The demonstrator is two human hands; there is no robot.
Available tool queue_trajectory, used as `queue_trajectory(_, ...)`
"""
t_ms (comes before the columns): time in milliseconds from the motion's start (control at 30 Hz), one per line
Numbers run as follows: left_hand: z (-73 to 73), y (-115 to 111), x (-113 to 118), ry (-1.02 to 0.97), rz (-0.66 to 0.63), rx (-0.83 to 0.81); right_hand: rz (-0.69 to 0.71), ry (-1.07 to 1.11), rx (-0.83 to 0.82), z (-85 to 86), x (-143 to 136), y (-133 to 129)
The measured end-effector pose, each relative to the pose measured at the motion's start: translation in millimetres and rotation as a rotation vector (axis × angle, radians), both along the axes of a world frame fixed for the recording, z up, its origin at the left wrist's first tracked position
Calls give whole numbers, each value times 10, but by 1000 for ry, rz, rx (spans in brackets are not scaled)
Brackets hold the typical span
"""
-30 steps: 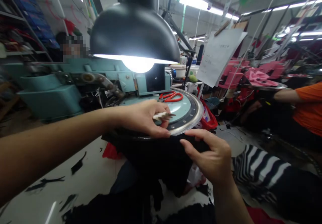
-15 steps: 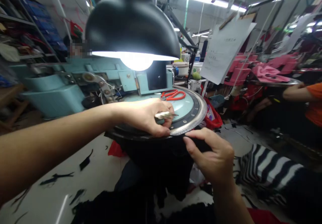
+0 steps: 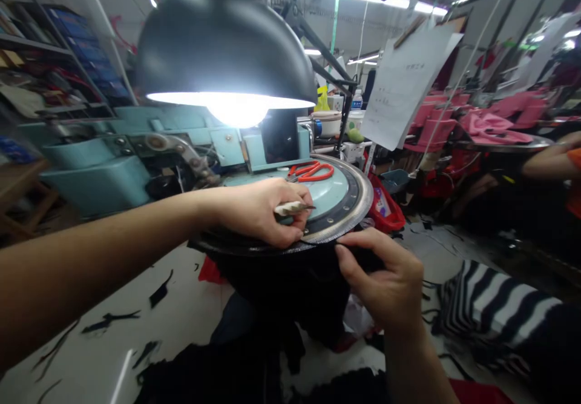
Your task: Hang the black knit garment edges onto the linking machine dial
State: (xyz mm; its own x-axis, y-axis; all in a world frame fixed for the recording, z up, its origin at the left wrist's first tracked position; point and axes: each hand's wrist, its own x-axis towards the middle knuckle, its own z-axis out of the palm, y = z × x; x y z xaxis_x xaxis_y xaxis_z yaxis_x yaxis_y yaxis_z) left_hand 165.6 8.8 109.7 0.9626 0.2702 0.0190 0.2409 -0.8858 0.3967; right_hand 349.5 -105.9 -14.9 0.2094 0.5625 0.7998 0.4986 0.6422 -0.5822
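Note:
In the head view, my left hand (image 3: 258,210) rests on the near edge of a round toothed dial (image 3: 363,195). Its fingers are closed round a small pointed tool (image 3: 290,208) with a white wrapped handle, the thin tip pointing right. My right hand (image 3: 385,277) pinches the edge of black knit fabric (image 3: 281,289) just off the dial's front rim. A short dark strand or edge runs between the two hands along the teeth. Most of the fabric hangs below the dial. Red-handled scissors (image 3: 318,178) lie on the dial's pale green centre.
A black lamp (image 3: 222,46) hangs low over the teal machine (image 3: 100,174). A paper sheet (image 3: 403,83) hangs right of it. Striped fabric (image 3: 494,307) lies at lower right, and a red bag (image 3: 388,210) sits behind the dial. Another person's arm (image 3: 551,160) shows at far right.
My right hand has drawn slightly to the right, and a dark strand or edge now shows between the hands. The left hand stays at the rim with the tool. The view has shifted a little.

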Motion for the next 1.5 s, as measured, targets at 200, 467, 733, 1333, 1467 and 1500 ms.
queue_trajectory(200,-2,2,14,23,2,3,24,4,-14,12,-23,8)
queue_trajectory(467,-5,-22,44,22,40,-12,14,32,-26,13,-25,42)
queue_trajectory(733,7,-69,107,6,85,-27,-9,42,-21,57,9,9)
queue_trajectory(1333,-14,11,208,18,16,-7,367,-69,-101,-63,449,115)
queue_trajectory(1467,-22,29,222,24,11,-17,213,-13,-5,14,358,164)
queue_trajectory(1500,-22,30,225,28,15,-23,167,19,-7,0,356,186)
